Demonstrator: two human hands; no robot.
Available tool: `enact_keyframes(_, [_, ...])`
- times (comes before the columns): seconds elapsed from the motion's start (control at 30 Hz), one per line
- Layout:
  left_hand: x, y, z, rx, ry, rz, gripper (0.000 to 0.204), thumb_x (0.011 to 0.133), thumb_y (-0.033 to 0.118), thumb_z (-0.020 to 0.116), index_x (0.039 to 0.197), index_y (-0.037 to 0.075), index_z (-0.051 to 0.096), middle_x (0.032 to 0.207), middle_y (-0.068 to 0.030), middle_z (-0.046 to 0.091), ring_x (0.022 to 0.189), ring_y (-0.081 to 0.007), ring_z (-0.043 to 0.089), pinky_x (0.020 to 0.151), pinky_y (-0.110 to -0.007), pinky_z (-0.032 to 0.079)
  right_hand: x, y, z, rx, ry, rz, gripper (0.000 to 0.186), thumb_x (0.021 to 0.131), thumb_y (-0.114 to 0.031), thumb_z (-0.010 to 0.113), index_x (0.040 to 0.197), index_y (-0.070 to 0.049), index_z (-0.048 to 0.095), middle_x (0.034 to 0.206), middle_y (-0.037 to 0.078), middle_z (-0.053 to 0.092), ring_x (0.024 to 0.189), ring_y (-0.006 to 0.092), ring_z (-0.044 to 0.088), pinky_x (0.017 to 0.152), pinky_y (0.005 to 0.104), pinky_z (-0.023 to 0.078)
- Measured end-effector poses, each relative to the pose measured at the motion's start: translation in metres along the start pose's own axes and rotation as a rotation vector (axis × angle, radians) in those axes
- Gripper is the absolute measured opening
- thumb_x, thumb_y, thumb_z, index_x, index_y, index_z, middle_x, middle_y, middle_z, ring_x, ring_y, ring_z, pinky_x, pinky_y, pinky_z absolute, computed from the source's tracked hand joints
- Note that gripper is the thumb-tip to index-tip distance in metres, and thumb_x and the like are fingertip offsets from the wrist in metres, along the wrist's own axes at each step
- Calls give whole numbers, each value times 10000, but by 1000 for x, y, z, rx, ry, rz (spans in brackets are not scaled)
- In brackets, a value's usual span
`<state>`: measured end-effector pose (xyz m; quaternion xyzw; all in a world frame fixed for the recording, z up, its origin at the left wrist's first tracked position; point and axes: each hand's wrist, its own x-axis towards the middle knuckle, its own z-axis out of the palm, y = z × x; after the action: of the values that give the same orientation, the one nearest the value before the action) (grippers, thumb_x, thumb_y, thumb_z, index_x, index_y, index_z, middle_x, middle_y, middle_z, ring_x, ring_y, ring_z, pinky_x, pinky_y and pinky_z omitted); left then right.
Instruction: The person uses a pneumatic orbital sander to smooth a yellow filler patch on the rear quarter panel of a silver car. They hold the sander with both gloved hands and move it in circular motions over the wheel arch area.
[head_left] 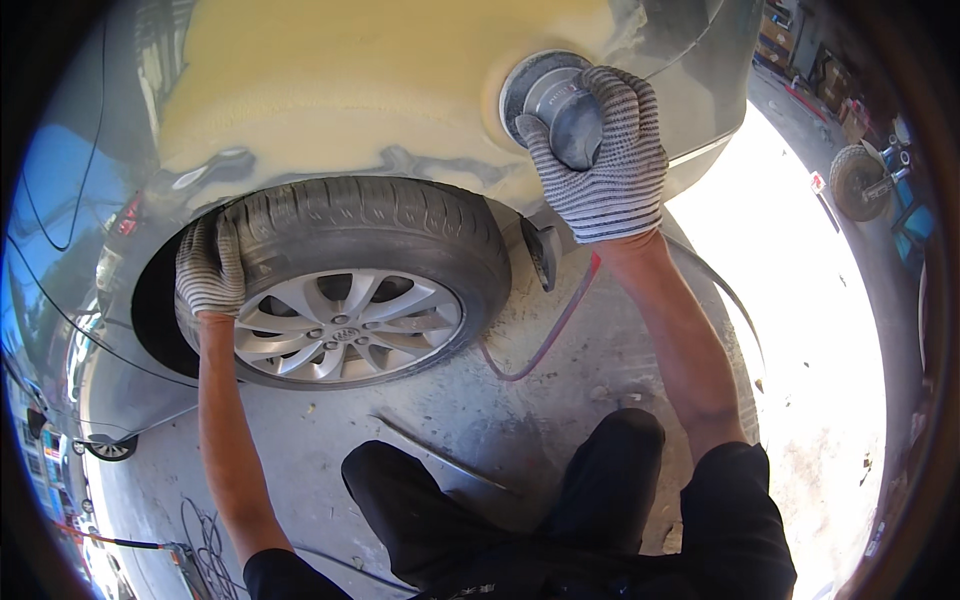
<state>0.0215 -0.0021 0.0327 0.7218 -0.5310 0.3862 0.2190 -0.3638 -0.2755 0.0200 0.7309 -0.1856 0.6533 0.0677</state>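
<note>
My right hand [610, 160], in a grey striped knit glove, is wrapped round a round power sander [562, 110]. The sander's disc lies against the yellowish filler patch [370, 70] on the car's body panel, above and right of the wheel. My left hand [212, 268], in a matching glove, rests on the left side of the tyre [370, 215] inside the wheel arch. Its fingers are stretched upward and partly shaded. Silver spokes fill the wheel rim [345, 325]. From under my right wrist a reddish hose [535, 360] hangs down toward the floor.
A dark mud flap [540, 255] hangs right of the tyre. On the grey floor between my knees and the wheel lies a thin dark strip [440, 455]. Coiled cable [205, 550] is at lower left. A small wheel [860, 183] stands at far right, beside bright sunlit ground.
</note>
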Motion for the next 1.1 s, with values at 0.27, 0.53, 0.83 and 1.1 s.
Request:
enact_keyframes(0.27, [0,-2,-1,-17,1,-2,467,1061,407,547,1231,14,733,1187,-260,731,1104,-476,676,1004,-509,529,5,5,-6,5,0,198,615,788,-241,957,1238,4,618,1167,190,642,1046,359,685,939,450,582])
enact_keyframes(0.53, [4,1,-4,-5,-4,-15,501,1050,447,553,1220,13,736,1152,-278,733,1076,-494,679,982,-532,534,28,-26,1,-9,-63,-53,618,799,-279,937,1265,-32,617,1215,205,643,1034,402,721,874,473,626])
enact_keyframes(0.83, [0,0,-2,28,30,-29,494,1010,432,595,1194,-3,740,1144,-289,729,1058,-501,674,969,-551,530,36,-47,11,-29,-95,1,599,805,-296,928,1262,-56,625,1229,162,645,1040,369,737,860,446,650])
enact_keyframes(1.1, [2,6,4,19,38,-54,511,1004,440,599,1217,-4,738,1176,-286,724,1100,-509,657,1021,-566,503,83,-22,1,-138,-6,157,620,836,-337,890,1297,-20,622,1231,210,636,1056,404,716,915,486,629])
